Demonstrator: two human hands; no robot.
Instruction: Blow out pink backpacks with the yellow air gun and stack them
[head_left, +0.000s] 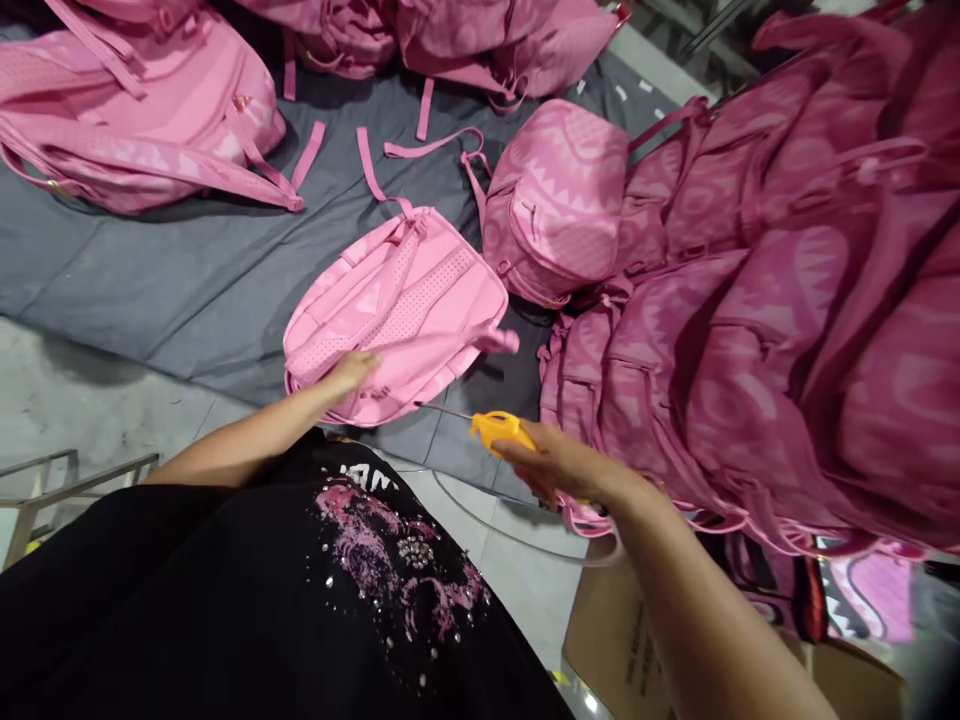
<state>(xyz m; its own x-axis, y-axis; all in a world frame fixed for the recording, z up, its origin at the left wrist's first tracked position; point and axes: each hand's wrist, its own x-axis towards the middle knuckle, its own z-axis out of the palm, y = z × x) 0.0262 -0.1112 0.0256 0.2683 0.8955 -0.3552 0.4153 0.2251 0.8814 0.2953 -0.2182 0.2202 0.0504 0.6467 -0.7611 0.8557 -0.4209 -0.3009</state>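
A light pink backpack [409, 305] lies back-side up on a grey cloth [187, 270], its mesh straps facing me. My left hand [351, 372] rests on its near lower edge, fingers curled on the fabric. My right hand [551, 465] is closed round a yellow tool [499, 430] with a thin metal nozzle pointing left toward the backpack. A thin clear hose [510, 530] runs away from the tool over the floor.
A tall heap of darker pink backpacks [765, 300] fills the right side. One patterned backpack [559, 200] stands beside the light one. More pink backpacks [142, 110] lie at the far left and top. A cardboard box [607, 630] and a metal frame [45, 490] sit near me.
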